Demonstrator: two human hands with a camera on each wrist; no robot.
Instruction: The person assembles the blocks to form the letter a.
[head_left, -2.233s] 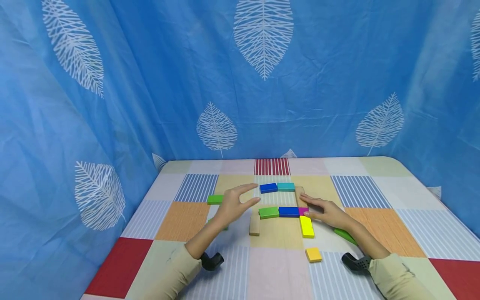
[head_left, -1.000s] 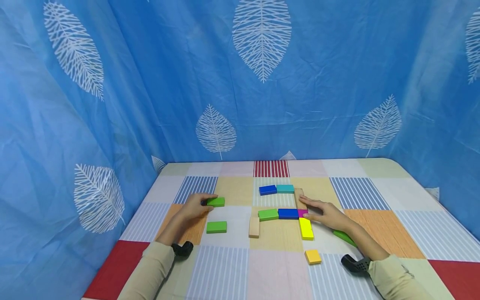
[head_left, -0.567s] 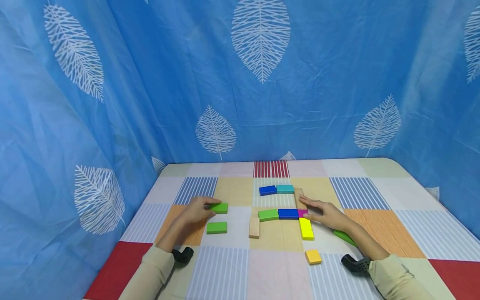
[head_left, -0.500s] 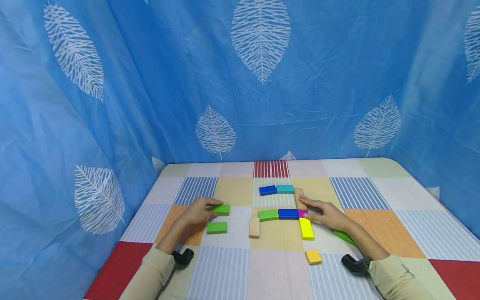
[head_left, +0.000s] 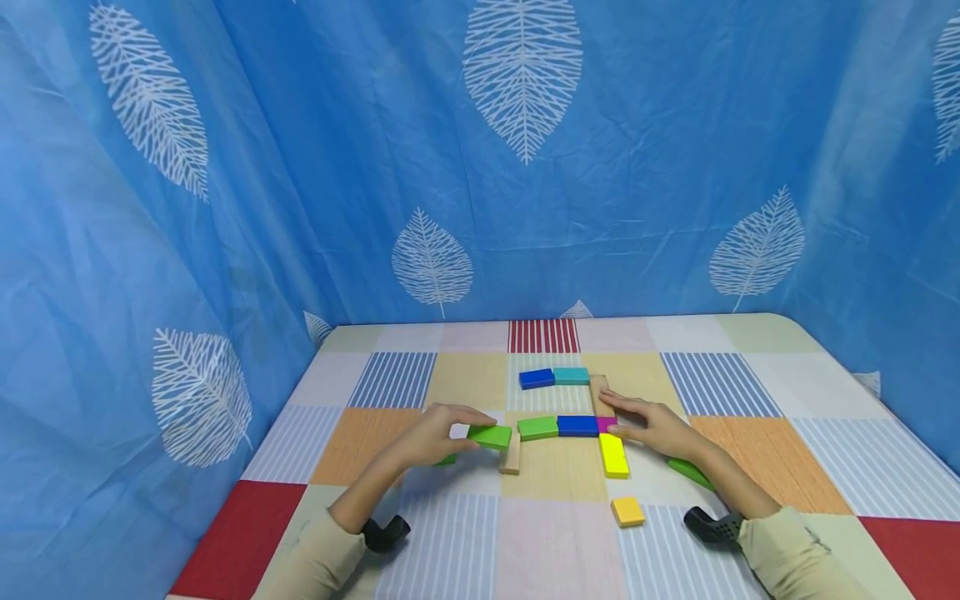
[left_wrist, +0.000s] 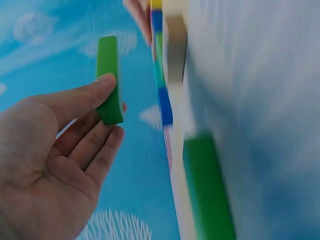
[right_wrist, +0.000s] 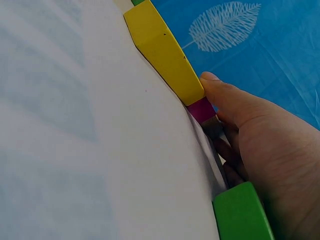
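My left hand (head_left: 431,437) pinches a green wooden block (head_left: 491,437) between thumb and fingers, off the table beside a plain wooden block (head_left: 511,457). In the left wrist view the thumb presses the held block's near face. Fairly straight, the fingers of my right hand (head_left: 660,427) touch a second plain block (head_left: 602,398), its thumb by a magenta block (head_left: 607,424) and the yellow block (right_wrist: 167,52). A blue block (head_left: 577,426) and another green block (head_left: 537,428) continue the row leftward. Behind them lie a blue block (head_left: 537,379) and a teal one (head_left: 572,377).
One more green block (head_left: 447,459) lies partly hidden behind my left hand. A further green block (head_left: 690,473) sits under my right wrist. Nearer me is a short orange-yellow block (head_left: 627,512). The patchwork tablecloth (head_left: 555,542) meets a blue leaf-print curtain (head_left: 360,167).
My left hand reached left, took hold of the far green block, lifted it and carried it rightward, close to the left plain block. My right hand stays in place.
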